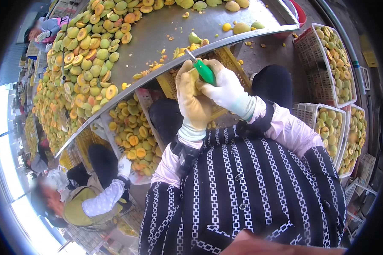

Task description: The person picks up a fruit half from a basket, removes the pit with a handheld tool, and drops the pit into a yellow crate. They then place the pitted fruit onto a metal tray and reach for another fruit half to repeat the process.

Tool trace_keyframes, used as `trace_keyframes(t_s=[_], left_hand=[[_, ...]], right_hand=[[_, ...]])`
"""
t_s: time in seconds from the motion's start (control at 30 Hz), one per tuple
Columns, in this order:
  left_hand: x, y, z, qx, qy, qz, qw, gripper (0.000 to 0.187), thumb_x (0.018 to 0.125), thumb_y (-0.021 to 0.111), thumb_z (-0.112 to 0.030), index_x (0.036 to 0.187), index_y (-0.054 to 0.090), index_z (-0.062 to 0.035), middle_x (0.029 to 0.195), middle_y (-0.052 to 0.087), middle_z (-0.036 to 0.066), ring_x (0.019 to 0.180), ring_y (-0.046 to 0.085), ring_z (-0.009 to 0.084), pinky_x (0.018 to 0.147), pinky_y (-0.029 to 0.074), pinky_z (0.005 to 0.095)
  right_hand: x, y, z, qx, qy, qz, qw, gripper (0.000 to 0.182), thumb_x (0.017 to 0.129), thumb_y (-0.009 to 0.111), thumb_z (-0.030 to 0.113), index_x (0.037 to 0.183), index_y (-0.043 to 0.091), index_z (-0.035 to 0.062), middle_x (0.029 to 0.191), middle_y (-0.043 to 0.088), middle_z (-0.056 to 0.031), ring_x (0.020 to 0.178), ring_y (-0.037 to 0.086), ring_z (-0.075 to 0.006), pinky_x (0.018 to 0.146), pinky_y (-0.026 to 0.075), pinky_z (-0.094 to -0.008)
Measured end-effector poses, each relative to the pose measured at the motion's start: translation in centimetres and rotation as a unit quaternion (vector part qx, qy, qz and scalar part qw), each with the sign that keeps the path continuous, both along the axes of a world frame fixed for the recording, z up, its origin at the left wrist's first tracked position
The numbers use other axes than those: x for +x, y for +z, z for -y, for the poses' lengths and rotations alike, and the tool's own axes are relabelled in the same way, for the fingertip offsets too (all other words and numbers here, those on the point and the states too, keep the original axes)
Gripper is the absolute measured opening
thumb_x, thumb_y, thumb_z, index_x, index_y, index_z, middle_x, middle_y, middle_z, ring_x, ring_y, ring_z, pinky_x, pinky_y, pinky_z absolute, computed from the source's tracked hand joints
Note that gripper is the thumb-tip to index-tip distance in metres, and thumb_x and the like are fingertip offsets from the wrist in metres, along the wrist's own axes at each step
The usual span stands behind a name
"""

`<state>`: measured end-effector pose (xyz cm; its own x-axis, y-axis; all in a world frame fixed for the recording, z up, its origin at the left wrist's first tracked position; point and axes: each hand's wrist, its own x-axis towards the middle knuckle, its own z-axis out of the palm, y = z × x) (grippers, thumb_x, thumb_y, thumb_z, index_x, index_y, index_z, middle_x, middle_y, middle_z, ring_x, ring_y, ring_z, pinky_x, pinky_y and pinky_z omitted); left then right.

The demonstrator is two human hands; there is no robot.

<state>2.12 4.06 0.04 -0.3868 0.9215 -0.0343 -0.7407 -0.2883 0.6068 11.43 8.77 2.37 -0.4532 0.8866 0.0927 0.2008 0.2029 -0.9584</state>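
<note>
My right hand (226, 85), in a white glove with stained fingers, is closed round the green handle of a small knife (206, 72). Its short, narrow metal end points up and left toward the table edge. Beside it, my left hand (195, 100) wears a yellow-stained glove and has its fingers curled inward. A yellowish shape shows between those fingers, but I cannot make out what it is. Both hands are close together over a yellow crate (232, 63), just in front of the metal table (157, 42). Fruit scraps (155, 66) lie along the table's near edge.
Halved yellow-green fruits (85, 63) are heaped on the table's left side. Fruit-filled crates stand at my left (134, 131) and right (334, 63). A co-worker (85, 199) sits at my left, a gloved hand near the left crate. The table's raised metal rim (247, 36) curves before me.
</note>
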Motion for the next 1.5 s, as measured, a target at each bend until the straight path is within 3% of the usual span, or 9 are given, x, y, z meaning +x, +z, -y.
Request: trace_keyframes(t_s=[0.07,0.13,0.3,0.37,0.53,0.8,1.0,1.3,1.5], left_hand=[[0.0,0.0,-0.1,-0.016,0.015,-0.016,1.000,0.037,0.098,0.044,-0.030,0.126,0.046,-0.0060,0.124,0.054,0.013,0.117,0.050,0.0259,0.104,0.037,0.0405],[0.0,0.1,-0.5,-0.027,0.051,-0.027,0.998,0.036,0.098,0.045,-0.030,0.126,0.046,-0.0062,0.123,0.055,0.013,0.116,0.051,0.0256,0.103,0.039,0.0403],[-3.2,0.1,-2.3,0.020,0.019,0.207,0.978,0.039,0.094,0.050,-0.032,0.121,0.053,-0.0048,0.121,0.057,0.014,0.120,0.050,0.0316,0.104,0.039,0.0485],[-4.3,0.1,-2.1,0.036,-0.002,0.209,0.977,0.039,0.094,0.050,-0.032,0.120,0.054,-0.0044,0.121,0.057,0.014,0.121,0.049,0.0316,0.104,0.039,0.0481],[-2.7,0.7,-1.7,0.064,-0.030,0.155,0.985,0.041,0.091,0.049,-0.030,0.120,0.056,-0.0018,0.123,0.057,0.014,0.122,0.048,0.0312,0.107,0.036,0.0470],[-0.9,1.7,-1.2,0.072,0.013,0.090,0.993,0.042,0.094,0.046,-0.031,0.122,0.055,-0.0014,0.126,0.055,0.016,0.119,0.050,0.0321,0.107,0.036,0.0478],[-0.2,1.5,-1.0,0.027,0.033,0.096,0.994,0.038,0.094,0.048,-0.034,0.116,0.057,-0.0041,0.124,0.056,0.017,0.120,0.050,0.0328,0.105,0.038,0.0467],[0.6,1.9,-0.6,-0.008,0.122,0.010,0.992,0.044,0.097,0.043,-0.040,0.119,0.050,-0.0032,0.116,0.057,0.015,0.111,0.054,0.0301,0.100,0.043,0.0434],[0.1,1.7,-1.2,0.020,0.225,-0.190,0.955,0.044,0.097,0.042,-0.041,0.118,0.051,-0.0034,0.116,0.055,0.014,0.113,0.052,0.0301,0.099,0.045,0.0435]], right_hand=[[-0.4,-0.1,-0.1,-0.018,0.005,0.005,1.000,0.034,0.080,0.064,0.017,0.110,0.055,0.0020,0.092,0.061,-0.0139,0.085,0.061,-0.0206,0.079,0.047,-0.0310],[-1.0,-0.6,0.1,-0.037,0.016,-0.014,0.999,0.045,0.077,0.061,0.022,0.116,0.051,0.0019,0.096,0.062,-0.0223,0.091,0.062,-0.0374,0.080,0.049,-0.0384],[2.0,-2.7,-3.0,-0.060,-0.038,0.076,0.995,0.044,0.082,0.063,0.030,0.116,0.053,0.0026,0.094,0.064,-0.0225,0.092,0.063,-0.0356,0.077,0.050,-0.0387],[4.7,-2.4,-3.7,0.001,-0.031,0.219,0.975,0.042,0.085,0.062,0.029,0.117,0.053,0.0038,0.091,0.064,-0.0205,0.085,0.065,-0.0350,0.073,0.051,-0.0382],[4.8,1.0,-0.3,0.249,0.068,0.156,0.953,0.042,0.081,0.067,0.021,0.117,0.052,0.0065,0.085,0.065,-0.0148,0.071,0.065,-0.0327,0.061,0.052,-0.0390],[4.1,1.8,0.4,0.337,0.037,0.249,0.907,0.032,0.080,0.065,0.021,0.106,0.051,0.0067,0.068,0.057,-0.0087,0.053,0.059,-0.0280,0.048,0.047,-0.0379],[4.0,1.1,0.6,0.308,0.097,0.317,0.892,0.020,0.079,0.060,0.013,0.092,0.048,0.0043,0.069,0.059,-0.0101,0.054,0.061,-0.0291,0.047,0.049,-0.0391],[2.7,1.7,1.4,0.219,0.150,0.319,0.910,0.022,0.080,0.058,0.012,0.095,0.045,0.0017,0.068,0.062,-0.0147,0.060,0.064,-0.0327,0.051,0.050,-0.0416],[1.3,1.7,1.1,0.099,0.172,0.224,0.954,0.024,0.082,0.055,0.012,0.098,0.042,0.0004,0.067,0.060,-0.0185,0.064,0.062,-0.0380,0.058,0.051,-0.0438]])
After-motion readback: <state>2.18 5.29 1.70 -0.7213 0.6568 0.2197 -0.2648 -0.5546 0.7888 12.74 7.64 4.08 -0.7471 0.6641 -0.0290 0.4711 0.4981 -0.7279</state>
